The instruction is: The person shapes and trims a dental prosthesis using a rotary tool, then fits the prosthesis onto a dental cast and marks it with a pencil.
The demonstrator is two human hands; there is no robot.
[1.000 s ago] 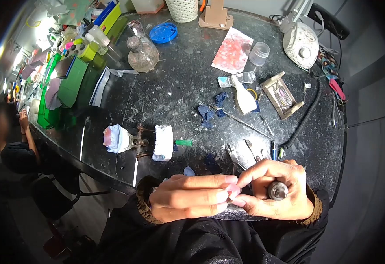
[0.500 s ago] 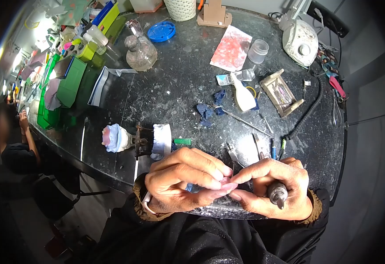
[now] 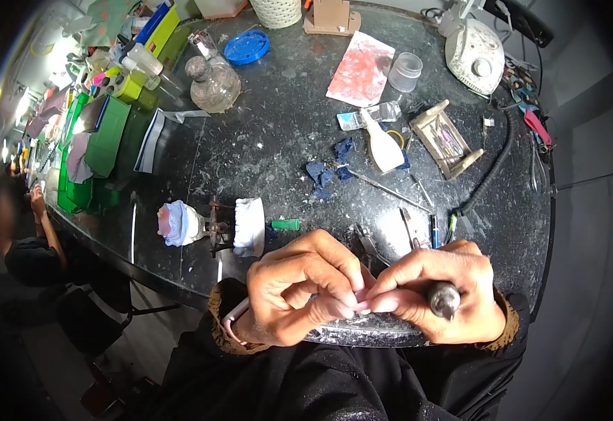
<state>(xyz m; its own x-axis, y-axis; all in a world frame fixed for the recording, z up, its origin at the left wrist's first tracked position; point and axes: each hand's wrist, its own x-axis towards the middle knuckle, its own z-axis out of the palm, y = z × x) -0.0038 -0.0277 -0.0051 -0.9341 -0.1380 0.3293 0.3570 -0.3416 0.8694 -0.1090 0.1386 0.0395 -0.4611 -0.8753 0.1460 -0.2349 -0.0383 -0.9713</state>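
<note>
My left hand (image 3: pixel 299 288) is closed, its thumb and fingertips pinching a small pink piece (image 3: pixel 363 306), mostly hidden by the fingers. The fingertips of my right hand (image 3: pixel 471 281) meet it from the other side. Tucked in the right palm is a rotary handpiece (image 3: pixel 445 299), its dark metal nose facing me. Left of my hands, a dental articulator (image 3: pixel 215 226) lies on its side, carrying a white plaster cast (image 3: pixel 249 228) and a bluish cast with pink wax (image 3: pixel 173 223). Beside it lies a small green cylinder (image 3: pixel 285 224).
Beyond my hands lie pliers (image 3: pixel 366 242), a long metal instrument (image 3: pixel 387 191), a white squeeze bottle (image 3: pixel 384 147) and a tool holder (image 3: pixel 447 140). A black cord (image 3: pixel 499 172) curves along the right. Farther back stands a glass burner (image 3: pixel 214 88). At far left, another person (image 3: pixel 33 249) sits at the bench.
Both hands have turned slightly, and their fingertips have drawn closer round the pink piece, covering more of it. The handpiece stays in my right palm. The whole view has shifted slightly.
</note>
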